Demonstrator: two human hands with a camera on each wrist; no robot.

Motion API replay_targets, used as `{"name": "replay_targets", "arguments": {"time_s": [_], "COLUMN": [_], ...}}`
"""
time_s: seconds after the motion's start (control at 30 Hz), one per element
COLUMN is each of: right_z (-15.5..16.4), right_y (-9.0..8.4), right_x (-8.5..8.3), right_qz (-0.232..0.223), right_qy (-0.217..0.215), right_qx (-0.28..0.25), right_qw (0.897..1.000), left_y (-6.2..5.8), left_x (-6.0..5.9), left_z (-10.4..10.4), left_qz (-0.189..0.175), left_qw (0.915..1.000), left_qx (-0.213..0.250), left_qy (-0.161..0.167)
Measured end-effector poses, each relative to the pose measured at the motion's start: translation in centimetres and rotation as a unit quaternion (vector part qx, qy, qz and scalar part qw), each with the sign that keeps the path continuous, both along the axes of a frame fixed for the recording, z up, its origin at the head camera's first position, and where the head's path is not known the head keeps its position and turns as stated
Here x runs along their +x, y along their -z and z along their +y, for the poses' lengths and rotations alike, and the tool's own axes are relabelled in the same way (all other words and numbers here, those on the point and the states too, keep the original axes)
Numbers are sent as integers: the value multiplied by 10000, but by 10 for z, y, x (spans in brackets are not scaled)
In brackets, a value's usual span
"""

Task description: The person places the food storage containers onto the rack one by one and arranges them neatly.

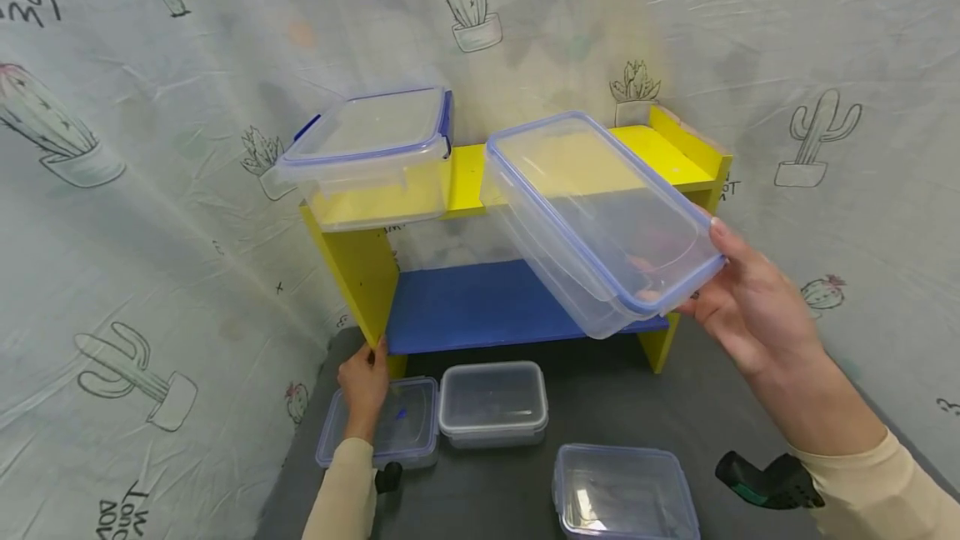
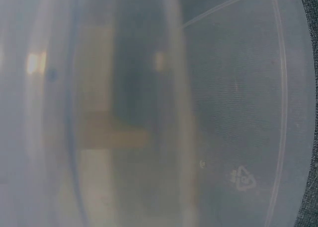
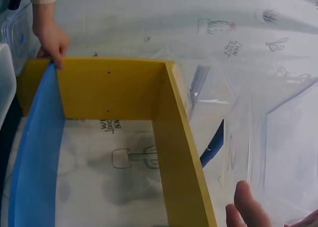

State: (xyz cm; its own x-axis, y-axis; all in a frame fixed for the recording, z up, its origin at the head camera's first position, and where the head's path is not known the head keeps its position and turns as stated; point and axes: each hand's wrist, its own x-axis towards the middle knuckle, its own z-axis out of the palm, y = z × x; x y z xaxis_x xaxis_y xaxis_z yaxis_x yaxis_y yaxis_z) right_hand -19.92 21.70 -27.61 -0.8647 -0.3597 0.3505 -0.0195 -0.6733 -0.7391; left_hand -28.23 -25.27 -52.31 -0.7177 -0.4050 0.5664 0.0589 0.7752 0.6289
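My right hand (image 1: 761,319) grips one end of a clear plastic food container (image 1: 592,198) with a blue-edged lid. That container is tilted and raised in front of a yellow shelf unit (image 1: 348,277) with a blue shelf board (image 1: 465,307). At the unit's lower left, my left hand (image 1: 363,382) holds the front edge of the yellow side panel, where the blue board joins it. A larger clear container (image 1: 375,132) with blue clips stands on the left of the top board. Clear plastic with a recycling mark (image 2: 243,178) fills the left wrist view, blurred in part.
On the dark grey surface (image 1: 495,498) stand a blue-edged container (image 1: 412,423) under my left forearm, a white-edged one (image 1: 492,402) beside it, and another blue-edged one (image 1: 626,490) at the front right. A cactus-patterned curtain (image 1: 540,32) hangs behind and at both sides.
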Motion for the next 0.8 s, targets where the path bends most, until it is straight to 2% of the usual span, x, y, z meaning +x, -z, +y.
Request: {"name": "replay_targets", "arguments": {"time_s": [0.17,0.43,0.6,0.8], "right_z": [-6,-13,-21,-34], "right_y": [-10,-21,-33,-44], "right_x": [-5,-13,-20,-29], "right_qz": [-176,-843,-1213,-1286], "right_qy": [207,592,1029,1348], "right_qx": [-25,-126,245,779], "right_qw": [9996,9946,9870,9794], "left_y": [0,1,1,3], "left_x": [-1,-2,-3,-2], "left_z": [0,0,-1,0], "left_qz": [46,125,159,40], "left_qw": [10000,9999,9998,10000], "left_qx": [-4,-26,-8,7], "left_qy": [-36,-72,-95,-78]}}
